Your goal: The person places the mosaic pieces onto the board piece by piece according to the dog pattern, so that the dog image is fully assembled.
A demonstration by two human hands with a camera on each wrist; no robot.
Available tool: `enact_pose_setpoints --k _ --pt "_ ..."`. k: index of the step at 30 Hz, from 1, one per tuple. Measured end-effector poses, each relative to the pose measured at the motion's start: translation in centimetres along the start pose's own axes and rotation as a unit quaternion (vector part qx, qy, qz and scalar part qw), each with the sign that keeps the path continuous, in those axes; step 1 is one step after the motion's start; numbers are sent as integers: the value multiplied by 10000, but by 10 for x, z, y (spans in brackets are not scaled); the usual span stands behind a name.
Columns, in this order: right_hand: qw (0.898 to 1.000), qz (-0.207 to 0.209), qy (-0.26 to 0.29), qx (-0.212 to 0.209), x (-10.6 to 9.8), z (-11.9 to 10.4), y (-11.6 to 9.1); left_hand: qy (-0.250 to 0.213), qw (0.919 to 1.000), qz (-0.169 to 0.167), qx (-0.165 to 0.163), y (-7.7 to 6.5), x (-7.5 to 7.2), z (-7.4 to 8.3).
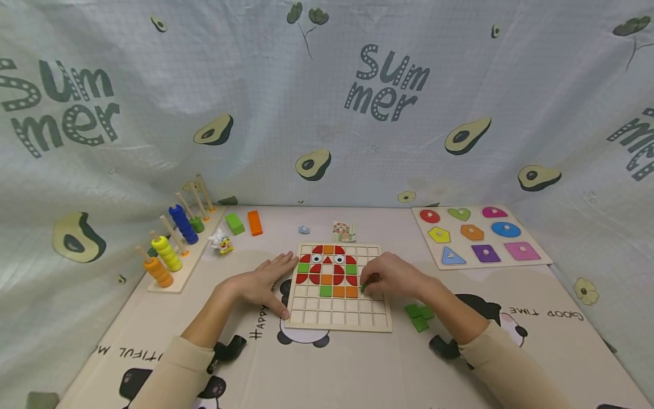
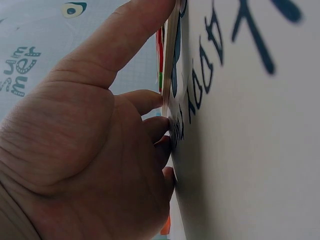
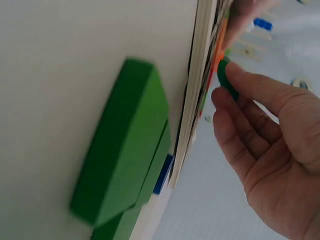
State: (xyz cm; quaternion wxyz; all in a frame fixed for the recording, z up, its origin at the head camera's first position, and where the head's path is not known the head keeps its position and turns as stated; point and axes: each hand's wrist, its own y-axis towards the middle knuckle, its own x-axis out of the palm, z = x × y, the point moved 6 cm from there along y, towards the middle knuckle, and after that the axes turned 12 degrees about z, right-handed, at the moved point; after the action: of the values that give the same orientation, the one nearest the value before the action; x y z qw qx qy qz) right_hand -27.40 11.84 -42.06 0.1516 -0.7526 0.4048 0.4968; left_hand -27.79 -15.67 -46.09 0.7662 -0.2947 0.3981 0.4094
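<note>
A wooden grid board (image 1: 338, 326) lies on the table, its upper rows filled with red, orange and green tiles and two eye tiles. My left hand (image 1: 263, 281) lies spread along the board's left side, with thumb and fingers touching its edge. Over the right part of the board, my right hand (image 1: 392, 275) pinches a small green tile (image 3: 226, 80) between thumb and fingers, beside the row with two orange tiles (image 1: 344, 292). Several loose green tiles (image 1: 420, 316) are heaped off the board's right edge.
Behind the board lie a picture card (image 1: 344, 231) and a small blue-grey toy (image 1: 304, 229). A peg stacker (image 1: 179, 255), a small figurine (image 1: 221, 242), a green block (image 1: 235, 224) and an orange block (image 1: 254, 223) stand left. A shape puzzle (image 1: 485, 236) lies back right.
</note>
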Motion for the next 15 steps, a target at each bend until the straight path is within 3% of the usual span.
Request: enact_pose_setpoints --k 6,11,15 --pt "9951 -235 -888 -371 8 -14 3 18 10000 5 -2 0 -1 2" --pt "9945 -724 -633 -404 11 -16 -2 -38 10000 5 -49 0 -2 3" --pt "9954 -723 -502 -379 11 -14 -2 1 10000 -14 -42 0 -1 2"
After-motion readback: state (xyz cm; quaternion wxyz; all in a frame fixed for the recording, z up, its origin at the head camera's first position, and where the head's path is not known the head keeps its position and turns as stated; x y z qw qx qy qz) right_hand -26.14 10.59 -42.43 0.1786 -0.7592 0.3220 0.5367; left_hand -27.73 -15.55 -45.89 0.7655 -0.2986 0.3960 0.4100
